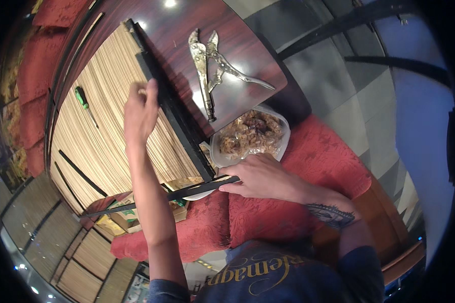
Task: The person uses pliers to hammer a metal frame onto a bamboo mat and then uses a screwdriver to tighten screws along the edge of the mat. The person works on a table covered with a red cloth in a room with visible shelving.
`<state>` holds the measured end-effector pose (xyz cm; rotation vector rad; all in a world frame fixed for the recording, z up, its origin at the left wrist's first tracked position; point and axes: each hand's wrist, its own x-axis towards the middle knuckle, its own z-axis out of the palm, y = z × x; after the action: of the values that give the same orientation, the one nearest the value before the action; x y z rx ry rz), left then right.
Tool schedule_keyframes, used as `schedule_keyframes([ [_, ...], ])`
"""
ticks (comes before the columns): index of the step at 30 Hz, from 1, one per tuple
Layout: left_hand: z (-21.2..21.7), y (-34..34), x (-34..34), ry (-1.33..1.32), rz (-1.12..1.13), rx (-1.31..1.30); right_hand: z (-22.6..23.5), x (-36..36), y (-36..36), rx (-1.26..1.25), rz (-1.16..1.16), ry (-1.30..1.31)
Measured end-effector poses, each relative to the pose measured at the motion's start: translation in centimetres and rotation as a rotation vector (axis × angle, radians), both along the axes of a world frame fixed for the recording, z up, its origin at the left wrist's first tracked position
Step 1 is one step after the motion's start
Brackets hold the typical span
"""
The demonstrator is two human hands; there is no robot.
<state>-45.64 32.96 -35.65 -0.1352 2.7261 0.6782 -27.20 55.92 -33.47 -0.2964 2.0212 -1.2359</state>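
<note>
My right hand grips the end of a thin black strip, thumb below and fingers above. The strip runs leftward along the near edge of a ribbed, pale wood-coloured panel. My left hand is over the panel, its fingertips close to a longer black bar along the panel's right side. Its fingers are bent and slightly blurred, so whether they hold something small cannot be made out. A green-handled screwdriver lies on the panel. Worn metal locking pliers rest on the dark tabletop.
The glossy reddish-brown table has a rounded right corner. A clear plastic tub of brown food sits by its near edge. Red upholstered seating is in front of me. An open carton lies under the strip. Loose black strips cross the panel.
</note>
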Motion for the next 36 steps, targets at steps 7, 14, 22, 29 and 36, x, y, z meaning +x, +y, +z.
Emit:
schedule_keyframes([
  [7, 6.1, 1.1, 11.2, -0.31, 0.041, 0.026, 0.5, 0.5, 0.0, -0.064, -0.053, 0.068],
  [14, 5.7, 3.0, 12.4, -0.172, 0.137, 0.159, 0.6, 0.8, -0.7, -0.109, -0.164, 0.183],
  [22, 6.2, 4.3, 12.7, -0.138, 0.028, -0.151, -0.5, 1.6, -0.5, -0.125, -0.168, 0.265],
  [29, 5.6, 3.8, 13.2, -0.137, 0.032, -0.104, -1.2, 2.4, -0.6, -0.157, -0.248, 0.336],
  [36, 6.0, 3.1, 13.3, -0.14, 0.052, 0.08, -1.1, 1.3, 0.7, -0.349, -0.151, 0.038],
])
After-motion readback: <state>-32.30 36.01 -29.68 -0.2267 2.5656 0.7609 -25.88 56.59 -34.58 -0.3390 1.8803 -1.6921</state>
